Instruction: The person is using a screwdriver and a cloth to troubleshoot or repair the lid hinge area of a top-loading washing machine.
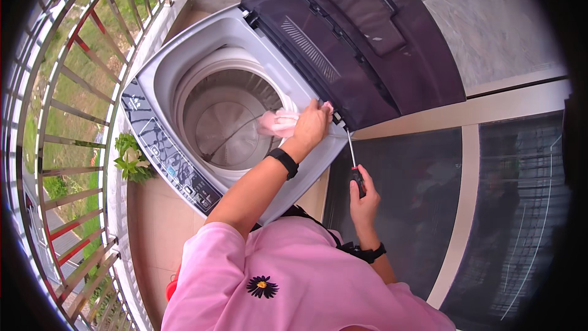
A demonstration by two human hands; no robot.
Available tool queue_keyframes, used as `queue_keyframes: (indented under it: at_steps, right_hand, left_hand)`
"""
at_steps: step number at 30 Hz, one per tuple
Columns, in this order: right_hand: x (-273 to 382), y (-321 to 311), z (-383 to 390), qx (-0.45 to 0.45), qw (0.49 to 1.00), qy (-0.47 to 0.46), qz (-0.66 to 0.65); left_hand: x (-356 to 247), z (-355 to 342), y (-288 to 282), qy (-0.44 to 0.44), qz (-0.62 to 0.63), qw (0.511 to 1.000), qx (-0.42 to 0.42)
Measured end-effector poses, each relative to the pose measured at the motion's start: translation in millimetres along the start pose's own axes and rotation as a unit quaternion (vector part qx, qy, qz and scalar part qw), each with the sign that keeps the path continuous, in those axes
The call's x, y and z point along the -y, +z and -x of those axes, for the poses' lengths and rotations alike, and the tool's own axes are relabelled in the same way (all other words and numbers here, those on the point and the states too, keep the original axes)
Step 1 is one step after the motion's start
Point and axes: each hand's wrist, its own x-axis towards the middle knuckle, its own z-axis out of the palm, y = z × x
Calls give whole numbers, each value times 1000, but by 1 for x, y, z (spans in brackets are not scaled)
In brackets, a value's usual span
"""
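Observation:
A top-loading washing machine (309,175) stands in front of me, its dark purple lid (422,61) raised. My left hand (311,125) is closed around a pink cloth (275,124), which hangs over the edge of the round drum (214,104). Its fingertips are by the lid's near hinge (337,116). In my right hand (365,208) is a screwdriver (351,147) with a black and red handle, gripped with its metal shaft pointing up. The screwdriver's tip is close to that hinge; whether it touches is too small to tell.
A patterned control panel (174,159) runs along the machine's left front edge. Metal railings (67,175) line the left side, with a leafy plant (130,160) beside the machine. Dark glass door panels (398,190) in a pale frame stand at right. A red object (172,287) shows at lower left.

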Motion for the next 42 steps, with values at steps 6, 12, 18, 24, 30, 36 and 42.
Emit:
queue_keyframes:
  at_steps: [6, 12, 18, 24, 30, 36, 42]
  right_hand:
    - [-35, -18, -12, -16, 999, 0, -35]
    - [-47, -28, -32, -23, 997, -56, -56]
    - [-71, -46, -39, -34, 994, -64, -85]
    - [-87, -55, -59, -21, 989, -128, -64]
    - [-88, -60, -76, 27, 981, -178, -67]
    - [-83, -57, -87, 75, 976, -190, -70]
    - [-84, -67, -96, 87, 972, -202, -87]
  left_hand:
    - [-32, -1, -25, -1, 86, 996, 7]
    - [-64, -16, 4, 25, -64, 998, -1]
    - [-53, -33, 1, 59, -6, 998, 35]
    - [-75, 16, 16, 73, 37, 993, 88]
    - [-80, 2, -17, 9, 40, 999, -22]
    - [-86, -17, -9, 13, -129, 989, 65]
    - [-47, -4, -21, -44, -263, 947, 179]
